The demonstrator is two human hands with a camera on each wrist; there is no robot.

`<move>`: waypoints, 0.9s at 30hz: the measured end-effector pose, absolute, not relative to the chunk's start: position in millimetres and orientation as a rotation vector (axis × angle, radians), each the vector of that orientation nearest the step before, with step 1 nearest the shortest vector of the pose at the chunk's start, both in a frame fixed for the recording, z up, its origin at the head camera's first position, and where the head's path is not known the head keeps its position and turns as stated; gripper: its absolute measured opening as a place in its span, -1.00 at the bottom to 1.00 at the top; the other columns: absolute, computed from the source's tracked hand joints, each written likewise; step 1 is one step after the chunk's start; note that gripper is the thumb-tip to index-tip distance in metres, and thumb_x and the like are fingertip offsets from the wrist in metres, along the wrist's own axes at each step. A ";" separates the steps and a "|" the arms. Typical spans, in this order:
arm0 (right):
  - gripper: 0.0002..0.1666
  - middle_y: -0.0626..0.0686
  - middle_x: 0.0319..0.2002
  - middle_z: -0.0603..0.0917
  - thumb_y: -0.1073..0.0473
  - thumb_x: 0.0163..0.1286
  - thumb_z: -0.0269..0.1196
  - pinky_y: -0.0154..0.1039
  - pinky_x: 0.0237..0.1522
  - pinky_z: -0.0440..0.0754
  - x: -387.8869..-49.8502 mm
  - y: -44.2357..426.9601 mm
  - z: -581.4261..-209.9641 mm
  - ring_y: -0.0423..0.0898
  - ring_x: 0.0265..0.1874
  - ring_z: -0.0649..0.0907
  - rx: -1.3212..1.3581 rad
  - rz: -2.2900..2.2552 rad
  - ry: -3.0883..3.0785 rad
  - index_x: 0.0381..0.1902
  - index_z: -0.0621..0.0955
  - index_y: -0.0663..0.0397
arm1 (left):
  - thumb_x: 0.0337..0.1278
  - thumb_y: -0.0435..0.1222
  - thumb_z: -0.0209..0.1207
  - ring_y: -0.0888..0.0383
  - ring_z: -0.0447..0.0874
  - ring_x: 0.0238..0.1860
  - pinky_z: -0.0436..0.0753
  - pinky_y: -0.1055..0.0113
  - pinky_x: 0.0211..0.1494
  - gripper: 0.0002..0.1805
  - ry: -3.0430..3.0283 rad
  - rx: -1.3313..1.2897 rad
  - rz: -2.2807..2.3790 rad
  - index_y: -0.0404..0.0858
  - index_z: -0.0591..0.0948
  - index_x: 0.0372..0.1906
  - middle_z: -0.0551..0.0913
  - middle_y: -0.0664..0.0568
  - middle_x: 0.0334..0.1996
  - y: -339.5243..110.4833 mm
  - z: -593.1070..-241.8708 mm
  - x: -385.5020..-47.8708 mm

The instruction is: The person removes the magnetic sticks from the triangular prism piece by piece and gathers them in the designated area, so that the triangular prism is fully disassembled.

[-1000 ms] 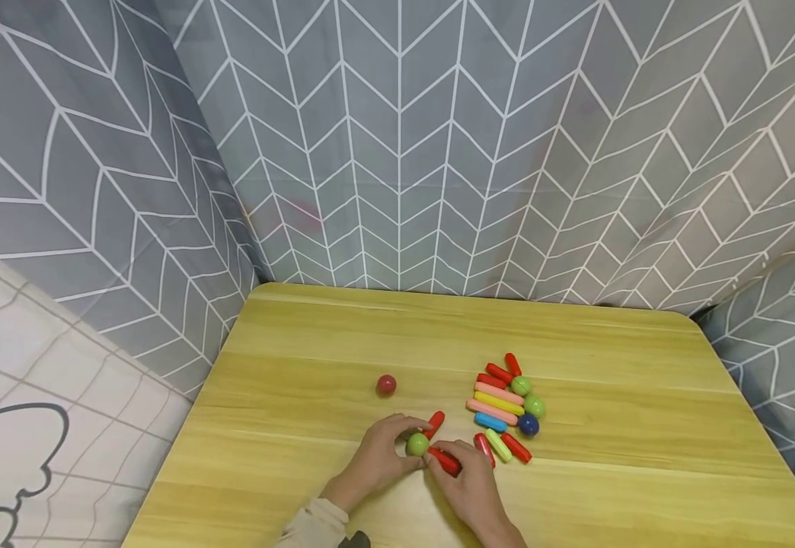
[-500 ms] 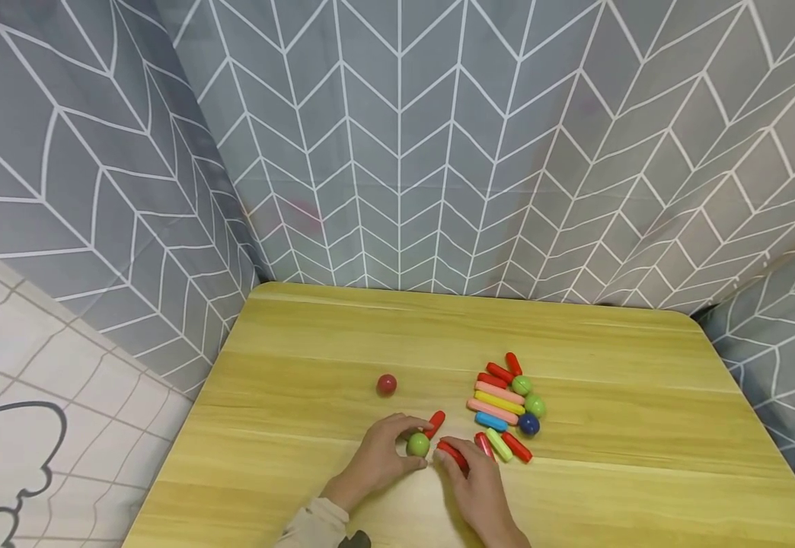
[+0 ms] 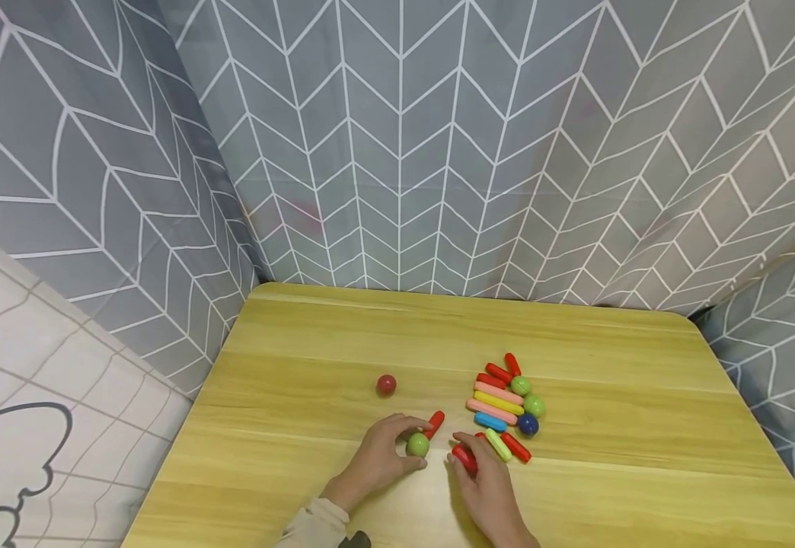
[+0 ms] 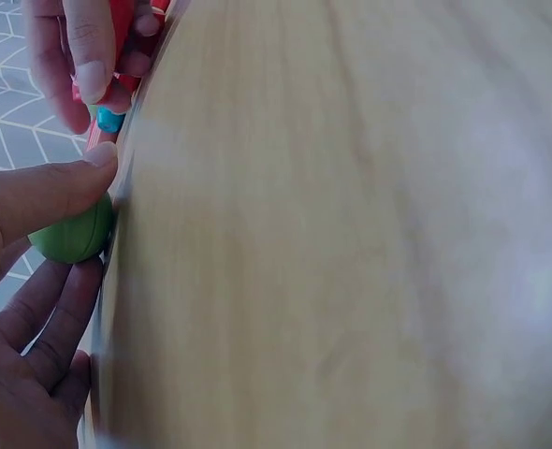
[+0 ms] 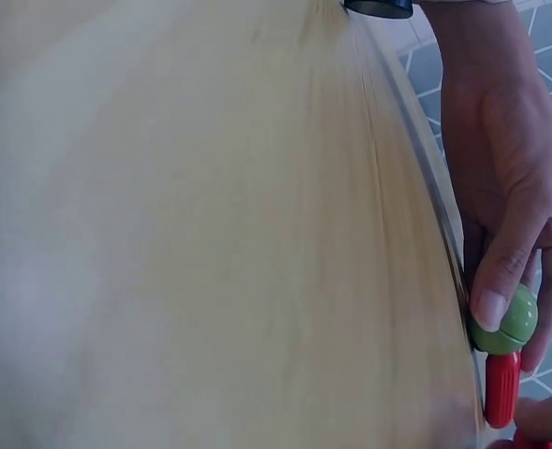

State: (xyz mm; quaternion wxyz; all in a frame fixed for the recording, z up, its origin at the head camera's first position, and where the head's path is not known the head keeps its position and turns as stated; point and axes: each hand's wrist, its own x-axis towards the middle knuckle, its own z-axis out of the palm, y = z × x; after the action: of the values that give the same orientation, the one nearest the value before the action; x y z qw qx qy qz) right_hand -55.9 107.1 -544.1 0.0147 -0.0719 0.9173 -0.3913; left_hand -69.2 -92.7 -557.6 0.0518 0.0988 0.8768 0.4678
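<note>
My left hand (image 3: 378, 455) holds a glossy green ball (image 3: 418, 445) on the table, thumb on the near side and fingers on the far side. A short red rod (image 3: 435, 423) slants away from that ball, next to the fingertips; in the right wrist view the rod (image 5: 502, 388) meets the ball (image 5: 517, 323). To the right, apart from them, my right hand (image 3: 488, 487) pinches another red rod (image 3: 464, 459), its lower part covered by the fingers. In the left wrist view the thumb lies across the green ball (image 4: 75, 234).
Right of the hands lie pink (image 3: 499, 393), yellow (image 3: 499, 403) and blue rods (image 3: 490, 422), with several red ones. Two green balls (image 3: 534, 406) and a dark blue ball (image 3: 528, 424) adjoin them. A lime rod (image 3: 498, 444) lies nearer. One dark red ball (image 3: 387, 384) sits alone.
My right hand has moved right, away from the green ball, carrying the red rod, and now partly covers a red rod beside the lime one. The left hand stays in place.
</note>
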 end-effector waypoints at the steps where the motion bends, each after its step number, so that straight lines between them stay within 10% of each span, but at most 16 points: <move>1: -0.61 -0.03 -0.08 0.74 0.24 0.34 0.36 -0.26 -0.05 0.69 -56.0 107.3 -543.8 -0.11 -0.07 0.70 -0.223 -1.198 2.867 0.13 0.62 0.07 | -0.12 -0.27 0.53 0.34 0.59 -0.11 0.60 0.40 0.04 -0.45 2.669 0.303 1.425 0.04 0.68 0.09 0.70 0.23 -0.11 -92.8 -557.8 -69.0; 27: -0.70 -0.07 -0.36 0.57 0.10 0.13 0.53 -0.39 -0.38 0.35 -64.8 112.6 -545.9 -0.18 -0.33 0.42 -0.175 -0.920 3.113 -0.19 0.76 0.08 | -0.13 -0.26 0.53 0.38 0.59 -0.14 0.59 0.43 0.01 -0.44 2.662 0.310 1.440 0.07 0.68 0.10 0.66 0.27 -0.19 -93.0 -560.9 -68.3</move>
State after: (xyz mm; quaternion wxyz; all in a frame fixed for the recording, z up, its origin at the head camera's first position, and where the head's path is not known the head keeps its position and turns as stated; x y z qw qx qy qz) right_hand -64.8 112.6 -545.9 -0.0545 -0.0537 0.9562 -0.2826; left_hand -68.3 -93.0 -560.9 0.0497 0.1017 0.8739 0.4728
